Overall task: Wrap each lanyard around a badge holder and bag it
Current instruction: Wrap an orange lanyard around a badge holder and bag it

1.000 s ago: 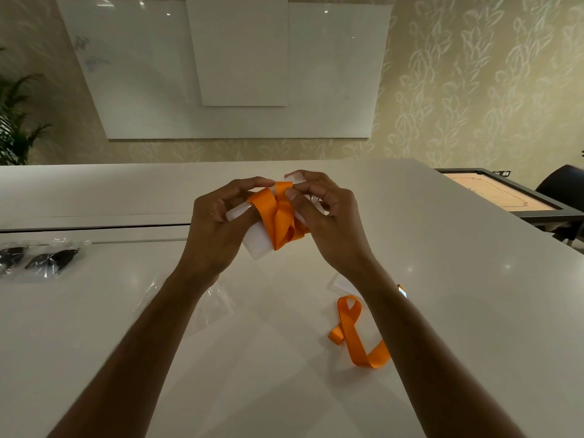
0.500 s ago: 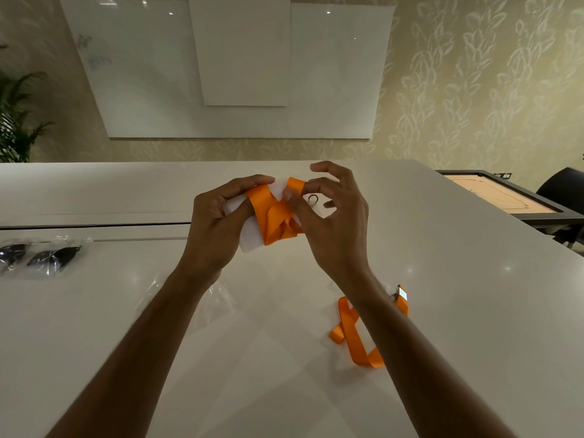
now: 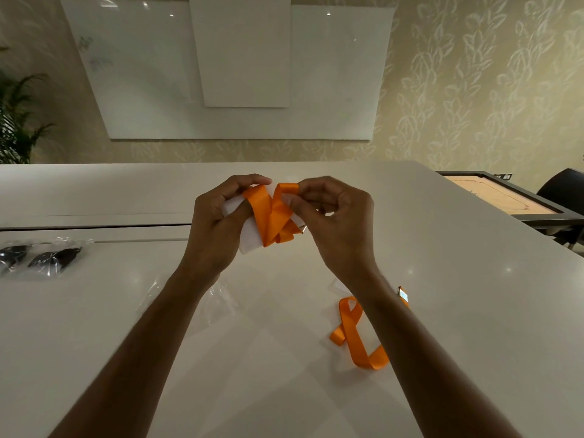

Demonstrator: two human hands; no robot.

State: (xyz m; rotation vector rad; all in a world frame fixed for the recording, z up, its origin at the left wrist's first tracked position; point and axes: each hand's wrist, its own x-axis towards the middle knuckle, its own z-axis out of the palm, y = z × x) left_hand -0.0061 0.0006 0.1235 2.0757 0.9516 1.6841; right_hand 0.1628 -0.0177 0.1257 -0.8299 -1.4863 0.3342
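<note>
Above the white table [image 3: 284, 374] my left hand [image 3: 215, 229] grips a white badge holder [image 3: 249, 245] with an orange lanyard [image 3: 271, 219] wound around it. My right hand [image 3: 338, 222] pinches the lanyard's loose top loop between thumb and forefinger. A metal clip tip shows at the holder's right edge. A second orange lanyard [image 3: 357, 336] lies loose on the table under my right forearm, its metal end [image 3: 403, 294] beside the wrist. A clear plastic bag [image 3: 218, 298] lies flat under my left forearm.
Two clear bags with dark items [image 3: 41, 259] lie at the table's left edge. A carrom board [image 3: 502, 197] and a dark chair [image 3: 565, 191] stand beyond the table's right side. A whiteboard hangs on the far wall; a plant stands at far left.
My right hand has shifted right and pulled the lanyard's top loop up and away from the holder. My left hand keeps its grip in about the same place.
</note>
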